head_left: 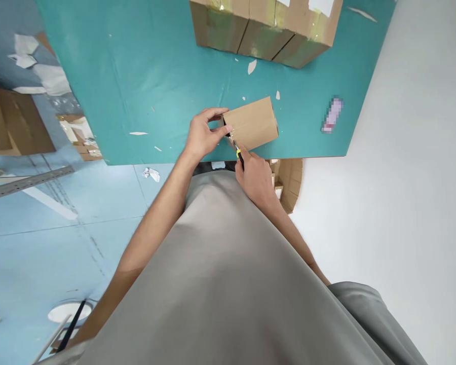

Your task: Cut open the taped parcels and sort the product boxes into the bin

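Observation:
A small brown cardboard box [253,121] lies on the green table [148,86] near its front edge, turned slightly at an angle. My left hand [205,133] grips the left end of this box, with thumb and fingers at a dark gap in that end. In my right hand [256,177] is a utility knife [239,154] with a yellow and black handle, my fingers closed round it. The knife's tip points at the box's lower left corner, close to my left thumb. What lies inside the box is hidden.
Several taped cartons [264,30] stand in a row at the back of the table. A blurred pinkish item [332,115] lies at the right. Paper scraps [252,66] are scattered about. An open carton [291,185] is below the front edge; a larger box [21,121] stands left.

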The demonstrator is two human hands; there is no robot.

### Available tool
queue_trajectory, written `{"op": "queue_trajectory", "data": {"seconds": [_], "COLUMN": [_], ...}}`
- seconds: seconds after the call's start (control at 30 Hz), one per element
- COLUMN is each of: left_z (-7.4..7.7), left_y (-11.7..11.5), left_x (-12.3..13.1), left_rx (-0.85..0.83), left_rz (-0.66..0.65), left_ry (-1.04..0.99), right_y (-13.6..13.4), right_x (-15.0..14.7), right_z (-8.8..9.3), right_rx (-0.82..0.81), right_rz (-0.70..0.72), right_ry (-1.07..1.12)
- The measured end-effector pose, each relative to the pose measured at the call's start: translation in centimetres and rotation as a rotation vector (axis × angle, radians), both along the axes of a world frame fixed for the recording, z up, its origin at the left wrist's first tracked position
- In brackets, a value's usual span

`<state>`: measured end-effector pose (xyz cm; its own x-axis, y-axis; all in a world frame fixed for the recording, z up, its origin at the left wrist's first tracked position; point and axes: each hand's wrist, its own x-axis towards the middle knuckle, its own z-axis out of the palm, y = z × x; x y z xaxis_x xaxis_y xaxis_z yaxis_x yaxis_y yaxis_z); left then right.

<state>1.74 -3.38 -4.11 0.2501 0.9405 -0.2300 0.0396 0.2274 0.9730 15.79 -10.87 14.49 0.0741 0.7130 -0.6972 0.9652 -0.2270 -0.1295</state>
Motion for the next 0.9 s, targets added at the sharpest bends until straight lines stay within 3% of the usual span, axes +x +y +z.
{"op": "queue_trajectory", "data": {"seconds": [0.33, 0.47, 0.67, 0.8, 0.9], "left_z": [-0.5, -0.4, -0.4, -0.1, 0.5], "left_y": [0.2, 0.3, -0.1, -0.5, -0.8], "left_x": [0.0, 0.2, -0.1, -0.4, -0.2], "left_rx": [-0.007, 0.006, -0.005, -0.017, -0.03], "left_rz": [-0.021, -0.004, -0.002, -0.01, 0.008], "left_ry": [0.03, 0.028, 0.035, 0.063, 0.084], "right_y": [0.7, 1.6, 1.5, 0.3, 0.0], "right_x": [-0.4, -0.5, -0.1, 2.2, 5.7], "right_z": [0.2, -0.6, -2.4, -1.7, -1.1], "right_rx": [-0.009, -0.036, -0.01, 0.029, 0.11], "right_rz": [0.021, 0.049, 0.291, 0.344, 0.222], "right_ry": [0.005, -0.035, -0.002, 0.1, 0.127]}}
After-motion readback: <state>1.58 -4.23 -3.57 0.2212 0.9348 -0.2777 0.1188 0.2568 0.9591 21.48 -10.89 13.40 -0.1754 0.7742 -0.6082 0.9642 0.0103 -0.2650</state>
